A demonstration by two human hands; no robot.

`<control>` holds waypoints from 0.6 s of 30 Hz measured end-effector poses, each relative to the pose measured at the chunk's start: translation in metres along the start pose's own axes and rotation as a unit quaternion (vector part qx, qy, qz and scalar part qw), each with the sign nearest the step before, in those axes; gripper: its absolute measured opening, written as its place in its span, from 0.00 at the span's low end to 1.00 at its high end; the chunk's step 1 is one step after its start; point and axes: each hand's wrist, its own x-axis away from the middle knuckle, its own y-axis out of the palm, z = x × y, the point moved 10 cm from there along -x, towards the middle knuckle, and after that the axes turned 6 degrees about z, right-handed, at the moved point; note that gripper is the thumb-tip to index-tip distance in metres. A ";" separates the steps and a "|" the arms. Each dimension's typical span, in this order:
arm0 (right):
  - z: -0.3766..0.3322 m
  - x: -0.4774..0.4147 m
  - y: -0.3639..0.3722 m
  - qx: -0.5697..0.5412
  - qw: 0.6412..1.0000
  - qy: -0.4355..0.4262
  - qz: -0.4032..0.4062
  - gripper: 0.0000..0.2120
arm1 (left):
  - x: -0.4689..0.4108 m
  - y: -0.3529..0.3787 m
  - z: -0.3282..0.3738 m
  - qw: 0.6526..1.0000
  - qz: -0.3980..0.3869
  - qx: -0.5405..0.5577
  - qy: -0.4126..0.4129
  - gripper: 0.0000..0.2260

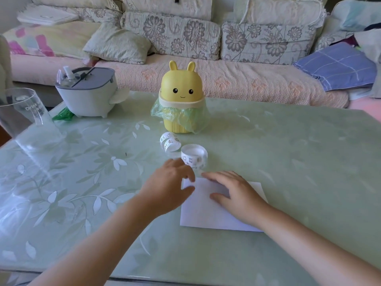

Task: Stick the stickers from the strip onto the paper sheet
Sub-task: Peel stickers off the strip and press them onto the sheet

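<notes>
My right hand (233,193) lies flat with fingers spread on the white rectangular paper sheet (206,215), pinning it to the pale green leaf-patterned glass table (299,162). My left hand (171,186) hovers over the sheet's far left corner, fingers loosely extended and holding nothing, just beside the white coiled sticker strip printed with small cartoons (193,155). I cannot tell whether my fingertips touch it. The strip's loose end (170,143) curls away toward the yellow rabbit-eared plastic bin lined with a green bag (182,100). I judge the light coil likely to roll or skid on the slick glass if I nudge it rather than pinch it, and the sheet likely to slide if my right hand lifts. A peeled sticker could also fold onto itself. The near table edge is well clear of the sheet, there is open glass to the right, and the clear drinking glass (20,112) stands far to the left.
</notes>
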 end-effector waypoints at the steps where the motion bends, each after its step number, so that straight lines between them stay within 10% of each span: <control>1: 0.001 0.000 -0.003 -0.011 1.000 0.003 0.002 0.28 | 0.004 0.011 0.006 0.999 -0.037 -0.015 0.031 0.10; 5: 0.005 0.000 -0.012 -0.024 0.999 0.024 -0.003 0.31 | 0.018 0.035 0.011 0.992 -0.100 -0.043 0.063 0.20; 12: 0.008 -0.016 -0.027 -0.128 0.982 0.093 0.101 0.04 | 0.030 0.040 0.017 0.992 -0.090 -0.016 0.090 0.24; 18: 0.010 -0.023 -0.001 -0.193 0.958 0.210 0.029 0.04 | 0.026 0.018 -0.002 0.999 -0.020 -0.026 0.041 0.17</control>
